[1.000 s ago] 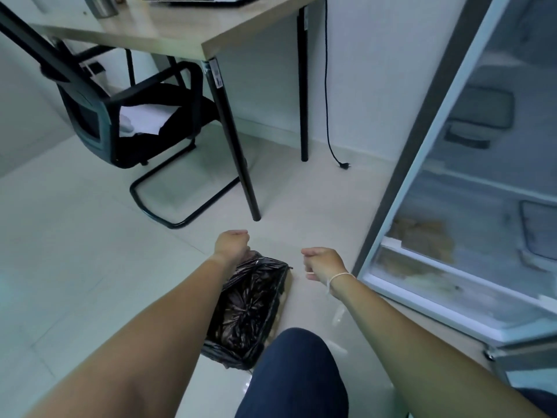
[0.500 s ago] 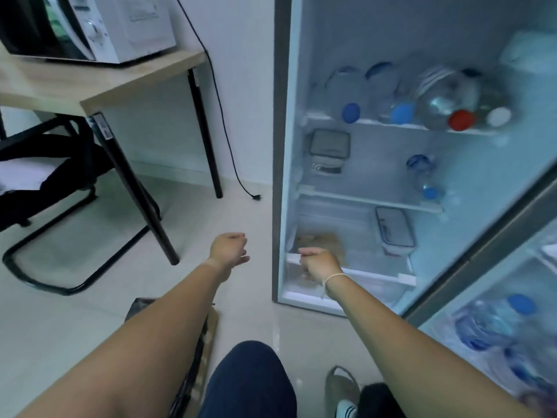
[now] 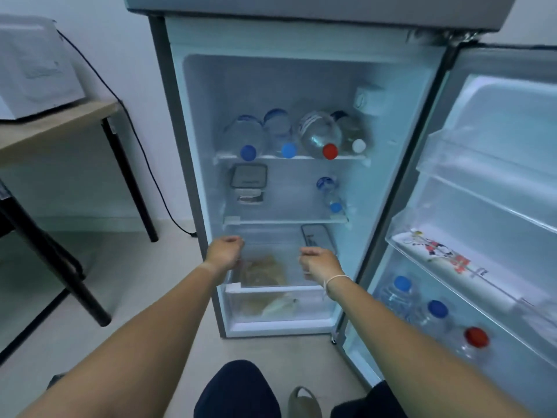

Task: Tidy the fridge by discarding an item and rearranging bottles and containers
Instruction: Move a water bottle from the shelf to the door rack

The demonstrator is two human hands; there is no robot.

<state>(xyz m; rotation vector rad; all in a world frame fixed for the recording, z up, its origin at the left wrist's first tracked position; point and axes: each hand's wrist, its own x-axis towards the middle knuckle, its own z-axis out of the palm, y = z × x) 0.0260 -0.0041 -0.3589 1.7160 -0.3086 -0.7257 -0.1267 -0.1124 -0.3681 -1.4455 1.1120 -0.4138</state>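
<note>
The fridge (image 3: 193,122) stands open in front of me. Several bottles lie on the top shelf (image 3: 289,157), among them a red-capped bottle (image 3: 319,134). The middle shelf holds two stacked lidded containers (image 3: 248,176) at the left and a small blue-capped bottle (image 3: 329,191) at the right. Another lidded container (image 3: 318,236) sits on the lowest shelf at the right. My left hand (image 3: 224,251) and right hand (image 3: 321,262) hover before that lowest shelf, loosely curled and holding nothing. A clear crisper drawer (image 3: 280,306) below holds brownish food.
The open door (image 3: 494,206) at the right carries several bottles in its lower rack (image 3: 437,312) and a printed carton (image 3: 437,251) above. A wooden table (image 3: 54,125) with black legs and a white microwave (image 3: 33,67) stands at the left. My knees (image 3: 238,390) are at the bottom.
My view swung from the floor bin up and right to face the open fridge. Both empty hands rose from above the bin to the front of the lowest shelf.
</note>
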